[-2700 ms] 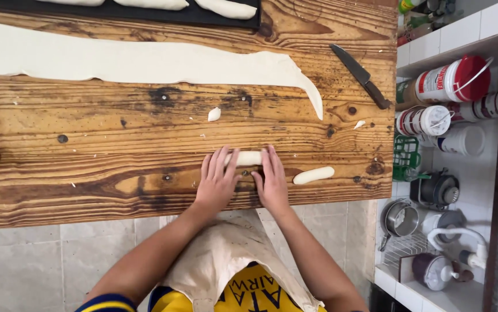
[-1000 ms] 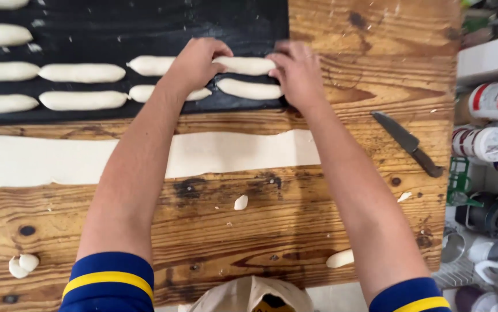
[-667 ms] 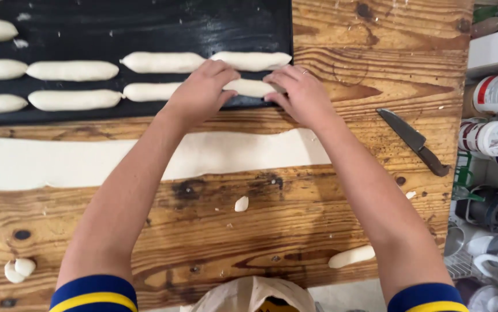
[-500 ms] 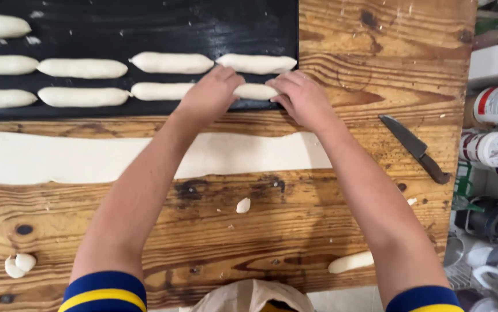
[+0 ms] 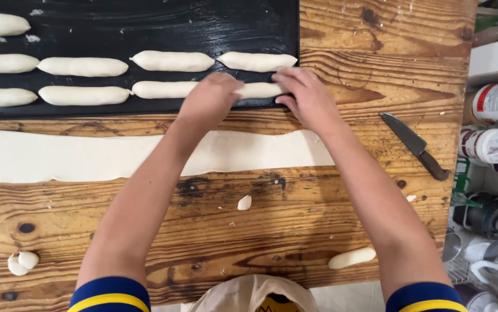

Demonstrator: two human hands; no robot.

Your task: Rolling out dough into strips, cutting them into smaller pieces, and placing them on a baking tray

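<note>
Compared with the view half a second earlier, both hands remain at the near right corner of the black tray (image 5: pixel 145 23), and the dough roll (image 5: pixel 260 91) under them lies in the same place; the camera has shifted only slightly. The left hand (image 5: pixel 209 99) rests palm down, fingers loosely curved over the roll's left end. The right hand (image 5: pixel 303 95) lies flat, fingertips on the roll's right end; neither hand closes around it.

The roll is pale, smooth and sausage-shaped with tapered ends, last in the tray's nearest row, in line with a matching neighbouring roll (image 5: pixel 165 89). The tray is flat, dark and glossy with an oily sheen.

Nearer than the tray, a long thin dough sheet (image 5: pixel 75 156) lies across the knotted, grainy wooden table (image 5: pixel 376 34). Nearer still are a small dough scrap (image 5: pixel 244 202), one unplaced roll (image 5: pixel 351 257) at the table's edge, and two dough lumps (image 5: pixel 22 263). Right of the tray lies a dark-handled knife (image 5: pixel 413 144).
</note>
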